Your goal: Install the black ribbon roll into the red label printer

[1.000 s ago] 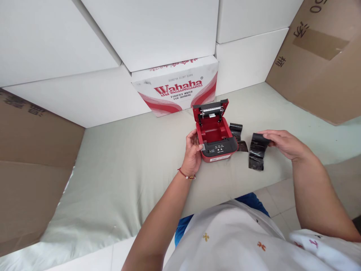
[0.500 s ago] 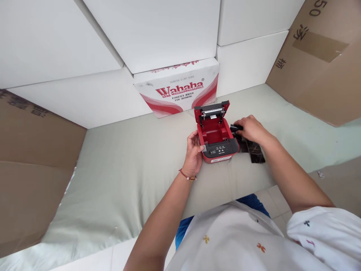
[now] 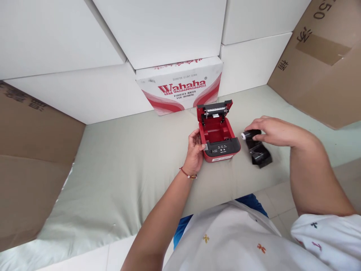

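A small red printer (image 3: 218,136) with a black front panel stands on the pale green sheet (image 3: 126,169), its lid tilted up and its red tray bare. My left hand (image 3: 195,149) grips the printer's left side. To the right of the printer, my right hand (image 3: 270,131) is closed on a black roll (image 3: 249,134) with a white core end, held just above the sheet. A loose black wrapper (image 3: 261,154) lies on the sheet below that roll.
A white and red Wahaha carton (image 3: 180,88) stands right behind the printer, among stacked white boxes (image 3: 158,30). Brown cardboard boxes flank the sheet at left (image 3: 31,162) and at the far right (image 3: 324,64). Tiled floor (image 3: 279,203) shows near my body.
My right hand laid the black wrapper down beside the printer, reached in by it, and now holds a black roll further right. My left hand has stayed on the printer.
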A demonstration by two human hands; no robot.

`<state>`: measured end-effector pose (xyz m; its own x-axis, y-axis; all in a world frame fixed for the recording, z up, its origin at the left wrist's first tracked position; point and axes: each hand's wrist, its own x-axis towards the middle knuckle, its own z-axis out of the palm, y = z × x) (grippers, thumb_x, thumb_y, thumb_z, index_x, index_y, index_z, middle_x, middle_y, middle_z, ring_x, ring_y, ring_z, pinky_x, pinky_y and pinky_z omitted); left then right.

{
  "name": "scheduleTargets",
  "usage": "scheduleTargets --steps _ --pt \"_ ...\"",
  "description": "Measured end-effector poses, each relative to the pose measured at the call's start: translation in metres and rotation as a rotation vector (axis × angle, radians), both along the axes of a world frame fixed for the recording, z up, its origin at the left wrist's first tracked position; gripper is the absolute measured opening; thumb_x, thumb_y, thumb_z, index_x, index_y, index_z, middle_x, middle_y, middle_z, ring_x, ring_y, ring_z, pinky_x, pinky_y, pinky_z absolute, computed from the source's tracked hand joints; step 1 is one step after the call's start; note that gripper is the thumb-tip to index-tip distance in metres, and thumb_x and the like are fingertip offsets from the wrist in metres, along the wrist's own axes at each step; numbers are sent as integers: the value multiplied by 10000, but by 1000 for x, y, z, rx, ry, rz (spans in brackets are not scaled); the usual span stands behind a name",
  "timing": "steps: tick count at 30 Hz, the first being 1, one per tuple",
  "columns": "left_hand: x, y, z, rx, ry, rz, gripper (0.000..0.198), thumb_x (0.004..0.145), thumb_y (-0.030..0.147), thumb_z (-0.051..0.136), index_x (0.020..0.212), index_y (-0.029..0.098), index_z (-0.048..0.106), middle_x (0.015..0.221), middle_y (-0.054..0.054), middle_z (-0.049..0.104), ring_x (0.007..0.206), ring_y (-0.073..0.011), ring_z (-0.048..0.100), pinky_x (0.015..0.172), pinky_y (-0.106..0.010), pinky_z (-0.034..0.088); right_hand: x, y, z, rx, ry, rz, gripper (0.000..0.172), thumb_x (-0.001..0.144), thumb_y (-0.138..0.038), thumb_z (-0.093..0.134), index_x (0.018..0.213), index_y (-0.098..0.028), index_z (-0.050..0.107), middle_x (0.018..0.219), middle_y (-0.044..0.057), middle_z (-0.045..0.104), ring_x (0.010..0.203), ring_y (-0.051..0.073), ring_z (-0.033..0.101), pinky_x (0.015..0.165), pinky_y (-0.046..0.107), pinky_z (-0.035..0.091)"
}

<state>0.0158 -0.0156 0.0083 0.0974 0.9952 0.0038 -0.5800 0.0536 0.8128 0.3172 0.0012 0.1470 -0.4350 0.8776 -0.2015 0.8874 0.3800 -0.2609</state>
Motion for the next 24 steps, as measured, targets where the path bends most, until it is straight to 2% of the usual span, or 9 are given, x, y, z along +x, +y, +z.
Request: scheduleTargets --steps 3,5,8,11,14,16,18,21,24 --pt "0 0 0 -5 1 0 661 685 385 909 1289 325 647 1506 -46 618 1516 -305 498 1258 -459 411 -23 4 -9 -36 31 76 450 891 -276 601 1292 -279 807 1216 64 817 1187 306 699 1042 426 547" --pt "0 1 -1 0 -2 4 658 683 385 911 1285 325 652 1507 -44 619 1518 -303 495 1262 -455 408 -27 1 -8 -47 39 62 475 904 -276 594 1340 -268 783 1221 71 815 1179 301 710 1033 421 555" --pt "0 1 -2 -2 -13 6 660 683 373 911 1291 324 658 1502 -41 621 1510 -294 498 1261 -445 411 -13 -9 11 -64 93 3 449 947 -371 622 1364 -285 765 1228 78 810 1111 297 742 986 421 572" --pt "0 1 -3 2 -14 3 667 687 387 918 1298 322 657 1495 -47 626 1498 -300 509 1240 -447 430 -2 -19 39 -87 199 -9 430 967 -463 668 1370 -349 765 1323 60 788 1174 302 734 1014 418 565" --pt "0 1 -3 11 -6 -3 683 692 423 929 1306 324 645 1494 -52 627 1506 -308 508 1246 -456 422 -19 -18 50 -96 269 1 423 958 -476 698 1360 -370 778 1363 55 748 1206 301 709 1003 403 567" --pt "0 1 -3 12 0 -1 684 690 429 933 1300 325 641 1495 -51 626 1516 -306 502 1262 -460 405 -45 -9 43 -56 284 20 421 953 -422 704 1359 -340 782 1350 64 723 1183 284 703 985 387 568" --pt "0 1 -2 17 5 5 670 689 428 932 1284 322 643 1499 -49 626 1522 -309 499 1275 -468 395 -74 1 27 0 237 40 408 950 -322 700 1348 -295 786 1323 70 720 1155 266 706 989 370 559" --pt "-1 1 -3 21 10 15 648 693 422 928 1270 320 652 1497 -49 635 1524 -318 500 1281 -479 390 -111 10 3 84 24 -36 405 961 -227 668 1349 -267 776 1353 83 736 1133 274 719 923 356 548" --pt "0 1 -3 19 10 21 649 695 409 926 1278 321 654 1493 -46 641 1528 -315 500 1292 -475 381 -136 10 -6 130 -164 -118 412 992 -177 581 1360 -248 754 1389 112 755 1110 311 741 798 368 529"
